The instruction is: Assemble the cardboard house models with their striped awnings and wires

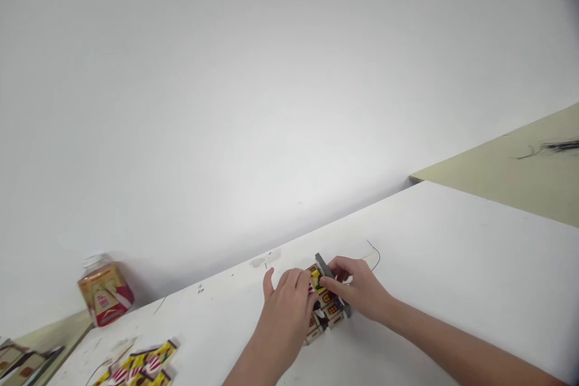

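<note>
A small model house (333, 309) with printed brown walls and orange windows lies tilted on the white table between my hands. A dark grey strip (321, 263) runs along its right side. At its upper part is a small yellow piece (315, 280) with red and white stripes. My left hand (287, 310) is closed on the house's left side, one finger raised off to the left; its other fingertips are partly hidden. From the right, my right hand (357, 289) grips the house, fingers behind the grey strip and thumb near the yellow piece.
Several yellow striped printed pieces (145, 365) lie in a pile at front left. Behind them stands a clear-topped container (104, 291) with a red and yellow label. A thin dark wire (376, 251) lies beyond my right hand. A white wall (271, 102) borders the table.
</note>
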Available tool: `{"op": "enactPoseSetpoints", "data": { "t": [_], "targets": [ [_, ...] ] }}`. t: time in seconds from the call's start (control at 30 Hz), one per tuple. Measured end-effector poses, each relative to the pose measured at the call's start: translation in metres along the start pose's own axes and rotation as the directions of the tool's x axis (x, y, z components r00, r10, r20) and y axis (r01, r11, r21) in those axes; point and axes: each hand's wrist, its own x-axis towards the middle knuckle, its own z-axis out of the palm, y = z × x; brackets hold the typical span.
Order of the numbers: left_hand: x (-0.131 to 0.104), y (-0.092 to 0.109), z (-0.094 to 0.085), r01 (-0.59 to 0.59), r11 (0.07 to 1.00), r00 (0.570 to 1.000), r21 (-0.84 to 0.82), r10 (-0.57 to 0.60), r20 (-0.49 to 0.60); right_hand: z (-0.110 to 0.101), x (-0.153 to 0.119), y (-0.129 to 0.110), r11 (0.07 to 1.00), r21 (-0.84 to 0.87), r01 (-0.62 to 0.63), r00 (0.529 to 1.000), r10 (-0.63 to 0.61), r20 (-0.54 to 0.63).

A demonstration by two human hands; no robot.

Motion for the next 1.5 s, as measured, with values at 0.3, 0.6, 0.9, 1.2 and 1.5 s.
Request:
{"op": "enactPoseSetpoints", "data": {
  "t": [0.3, 0.6, 0.9, 1.2, 1.5],
  "targets": [
    [0.004, -0.003, -0.004, 0.050, 0.992, 0.993, -0.118, -0.038, 0.108, 0.002, 0.004, 0.010, 0.992, 0.085, -0.096, 0.995, 0.097, -0.011],
    [0.010, -0.004, -0.004, 0.074, 0.981, 0.990, -0.179, -0.052, 0.128, -0.011, 0.004, 0.012, 0.869, -0.137, 0.475, 0.880, -0.467, 0.085],
    [0.008, 0.001, -0.008, 0.060, 0.995, 0.990, -0.084, -0.048, 0.131, -0.027, 0.007, 0.014, 0.633, -0.258, 0.730, 0.683, -0.663, 0.306],
    [0.003, 0.002, -0.005, 0.010, 0.999, 0.997, -0.034, -0.007, 0.072, -0.031, 0.006, 0.020, 0.624, -0.299, 0.721, 0.690, -0.615, 0.381],
    [-0.001, 0.005, -0.005, 0.010, 0.998, 0.998, -0.059, -0.006, 0.056, -0.030, 0.004, 0.021, 0.584, -0.294, 0.757, 0.649, -0.621, 0.438]
  ]
}}
